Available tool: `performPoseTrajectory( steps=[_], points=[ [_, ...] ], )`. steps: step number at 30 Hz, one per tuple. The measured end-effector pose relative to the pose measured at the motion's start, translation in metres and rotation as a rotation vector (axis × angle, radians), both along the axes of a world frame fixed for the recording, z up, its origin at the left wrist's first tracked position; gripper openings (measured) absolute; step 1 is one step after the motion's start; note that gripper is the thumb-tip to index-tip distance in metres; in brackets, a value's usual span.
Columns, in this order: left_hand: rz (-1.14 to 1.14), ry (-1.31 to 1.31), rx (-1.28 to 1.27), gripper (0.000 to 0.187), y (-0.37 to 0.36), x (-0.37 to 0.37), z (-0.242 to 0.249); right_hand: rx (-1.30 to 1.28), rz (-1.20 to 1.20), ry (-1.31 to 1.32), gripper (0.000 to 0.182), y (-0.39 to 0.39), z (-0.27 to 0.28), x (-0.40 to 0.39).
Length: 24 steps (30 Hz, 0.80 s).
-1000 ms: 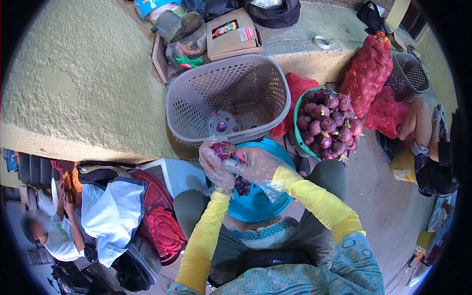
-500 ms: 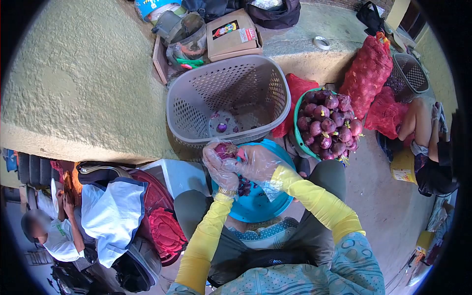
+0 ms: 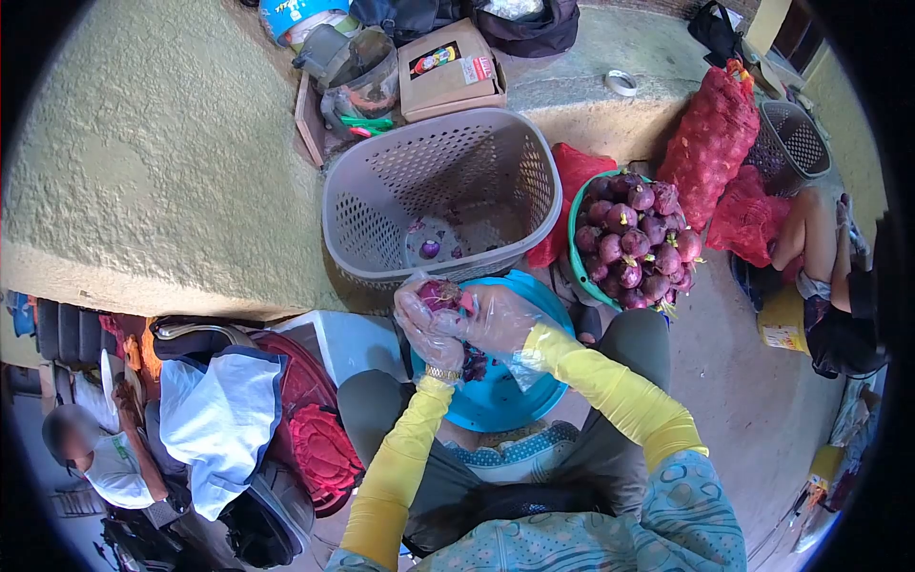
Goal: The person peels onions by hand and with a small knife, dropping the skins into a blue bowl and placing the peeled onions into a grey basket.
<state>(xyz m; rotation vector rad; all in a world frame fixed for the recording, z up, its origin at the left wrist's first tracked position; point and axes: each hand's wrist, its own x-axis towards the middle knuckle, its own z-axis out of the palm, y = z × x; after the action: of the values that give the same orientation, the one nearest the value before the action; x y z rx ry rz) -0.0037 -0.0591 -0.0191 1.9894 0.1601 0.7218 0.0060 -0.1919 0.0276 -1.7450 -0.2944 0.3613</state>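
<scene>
A red onion (image 3: 438,295) with dry roots rests in my left hand (image 3: 420,319), whose gloved fingers are wrapped round it. Pressed against the onion's right side, my right hand (image 3: 502,319) is closed, and a small pinkish-red piece shows at its fingertips; what it is I cannot make out. Both hands wear clear plastic gloves. Beneath them sits a blue basin (image 3: 515,393) with dark onion skins (image 3: 474,362) inside. Just beyond stands a grey perforated basket (image 3: 367,214) holding one peeled purple onion (image 3: 430,249) and scraps of skin.
On the right, a green tub (image 3: 576,250) is heaped with red onions (image 3: 634,238). Behind it leans a full red mesh sack (image 3: 710,143). A cardboard box (image 3: 448,76) lies on the ledge. One person (image 3: 114,467) sits at left; another's leg (image 3: 808,229) shows at right.
My hands stay together on the onion with only a slight shift. At the left, the other person's arm has moved.
</scene>
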Motion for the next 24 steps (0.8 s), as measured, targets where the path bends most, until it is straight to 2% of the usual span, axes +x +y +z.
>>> performPoseTrajectory(
  steps=[4, 6, 7, 10, 12, 17, 19, 21, 24],
  points=[
    [-0.011, -0.019, -0.058, 0.066, -0.003, 0.0, -0.004, -0.071, 0.046, 0.034, 0.045, -0.005, 0.013, 0.002],
    [-0.012, -0.029, 0.003, 0.067, 0.001, 0.0, -0.006, 0.026, 0.046, 0.1, 0.045, -0.004, 0.016, 0.0],
    [-0.013, -0.04, 0.063, 0.067, 0.002, 0.001, -0.007, 0.026, 0.047, 0.099, 0.045, -0.001, 0.007, 0.0],
    [-0.001, -0.055, 0.037, 0.066, 0.002, 0.002, -0.007, 0.088, 0.007, 0.114, 0.047, 0.006, -0.017, -0.001],
    [-0.008, -0.038, 0.014, 0.064, 0.0, 0.001, -0.002, -0.115, -0.018, -0.011, 0.05, 0.005, -0.015, 0.0],
    [0.0, -0.014, -0.011, 0.06, -0.001, 0.0, 0.0, -0.154, 0.012, 0.09, 0.051, 0.001, 0.002, 0.001],
    [0.027, 0.029, -0.1, 0.059, -0.002, 0.0, -0.001, -0.153, 0.023, 0.125, 0.049, 0.003, -0.005, 0.001],
    [0.022, 0.013, -0.08, 0.058, -0.002, 0.002, -0.005, 0.072, 0.008, 0.031, 0.046, 0.008, -0.018, 0.001],
    [0.013, -0.002, -0.056, 0.057, -0.004, -0.001, -0.006, 0.035, 0.064, 0.058, 0.045, 0.002, -0.013, 0.002]
  ],
)
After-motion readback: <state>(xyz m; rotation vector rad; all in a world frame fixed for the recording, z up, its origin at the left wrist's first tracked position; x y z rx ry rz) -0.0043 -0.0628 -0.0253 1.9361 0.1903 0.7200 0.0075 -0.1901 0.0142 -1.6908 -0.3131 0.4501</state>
